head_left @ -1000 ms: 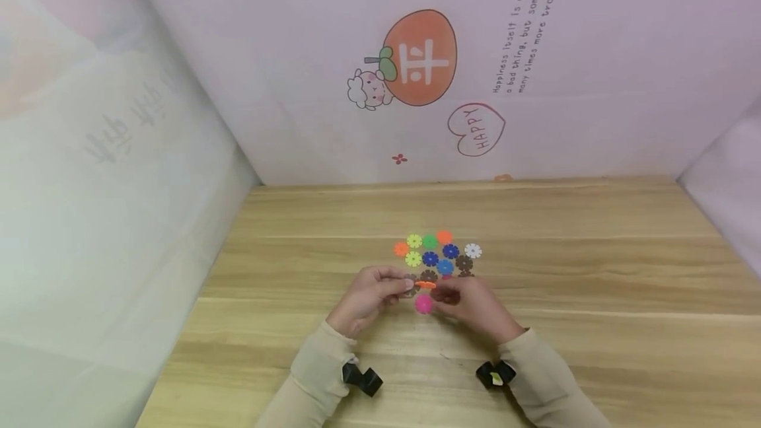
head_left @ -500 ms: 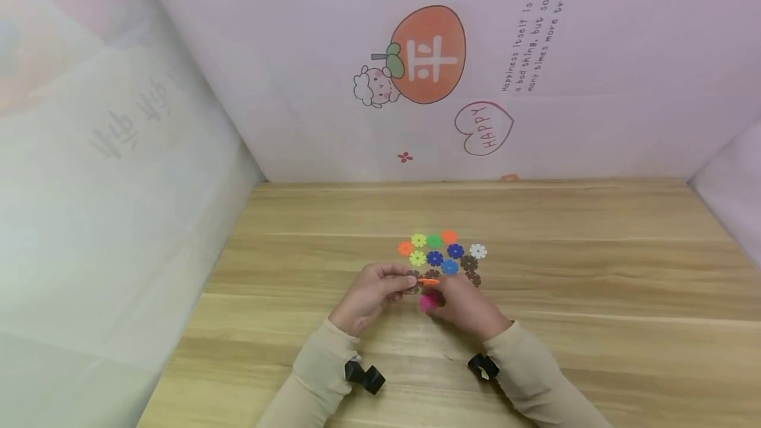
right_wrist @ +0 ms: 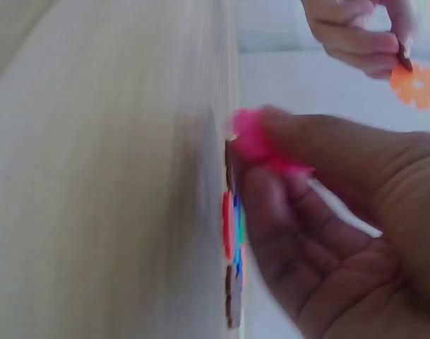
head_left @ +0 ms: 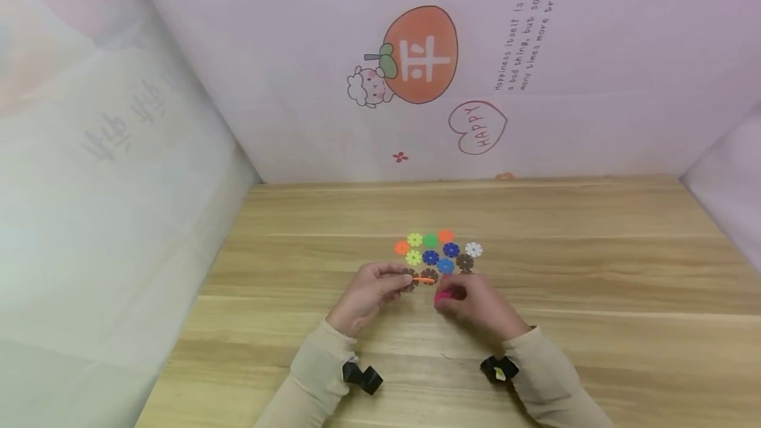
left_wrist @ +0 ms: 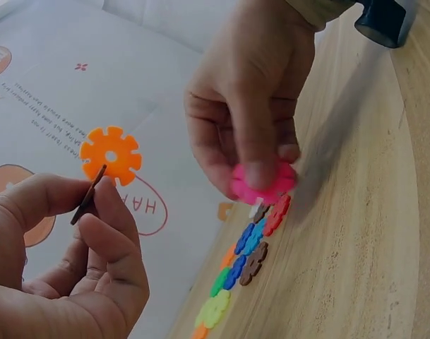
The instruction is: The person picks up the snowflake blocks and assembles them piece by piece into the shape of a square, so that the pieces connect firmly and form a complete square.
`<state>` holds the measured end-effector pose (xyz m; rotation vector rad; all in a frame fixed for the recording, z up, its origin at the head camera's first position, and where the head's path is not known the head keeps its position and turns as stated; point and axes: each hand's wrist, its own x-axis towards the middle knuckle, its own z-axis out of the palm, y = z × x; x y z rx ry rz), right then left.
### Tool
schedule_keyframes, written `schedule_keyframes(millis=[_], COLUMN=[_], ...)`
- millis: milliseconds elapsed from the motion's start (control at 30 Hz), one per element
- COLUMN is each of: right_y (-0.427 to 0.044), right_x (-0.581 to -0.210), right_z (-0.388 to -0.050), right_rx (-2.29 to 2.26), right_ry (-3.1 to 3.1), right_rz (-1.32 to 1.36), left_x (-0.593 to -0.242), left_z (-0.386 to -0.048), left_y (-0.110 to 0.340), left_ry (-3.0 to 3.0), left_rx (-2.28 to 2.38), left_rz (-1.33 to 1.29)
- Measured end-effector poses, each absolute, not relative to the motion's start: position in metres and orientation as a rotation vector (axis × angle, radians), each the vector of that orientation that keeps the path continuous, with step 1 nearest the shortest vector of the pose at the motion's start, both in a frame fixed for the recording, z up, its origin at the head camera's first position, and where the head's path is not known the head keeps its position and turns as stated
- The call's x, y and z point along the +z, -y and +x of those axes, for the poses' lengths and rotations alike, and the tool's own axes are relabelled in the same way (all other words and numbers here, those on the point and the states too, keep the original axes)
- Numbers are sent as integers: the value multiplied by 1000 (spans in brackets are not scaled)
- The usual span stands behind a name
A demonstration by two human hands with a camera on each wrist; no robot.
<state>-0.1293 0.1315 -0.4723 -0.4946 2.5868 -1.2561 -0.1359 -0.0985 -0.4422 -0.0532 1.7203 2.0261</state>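
Notched plastic discs are in both hands. My left hand [head_left: 371, 292] pinches a brown disc [left_wrist: 87, 198], seen edge-on in the left wrist view. An orange disc [left_wrist: 123, 154] is slotted onto it and stands crosswise beyond the fingertips. My right hand [head_left: 480, 306] pinches a pink disc [left_wrist: 260, 191] between thumb and fingers, to the right of the orange one and apart from it. Fingers cover part of the pink disc, which is blurred in the right wrist view.
Loose notched discs lie flat just beyond the hands: yellow [head_left: 413, 257], green [head_left: 430, 241], dark blue [head_left: 451, 250], light blue [head_left: 445, 266], white [head_left: 473, 249] and brown [head_left: 465, 261] among them. A red disc [left_wrist: 277, 215] lies near my right hand. Printed cloth walls [head_left: 321, 117] border the wooden table [head_left: 594, 249].
My right hand moved left toward the orange disc, then back right, and now holds the pink disc apart from it. The left hand has stayed nearly still with its joined discs.
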Motion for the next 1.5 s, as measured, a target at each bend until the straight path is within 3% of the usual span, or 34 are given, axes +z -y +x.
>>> schedule_keyframes(millis=[167,300,533,1500], right_y=[-139,-144,-146,-141], right_x=[-464,-457,-445,-435], right_z=[-127,-127,-126,-125], right_rx=[-1472,-1660,-1827,-1783], right_ry=[-2477,-2328,-2177,-2173], right_rz=[-200,-114,-95,-108], left_x=[-442,-442,-441,-443], left_z=[-135,-135,-135,-138], left_y=[98,98,97,99], left_ry=[-1725,-1724,-1737,-1753], left_rx=[2039,2057,2052,1996], left_rz=[-69,-82,-73,-8])
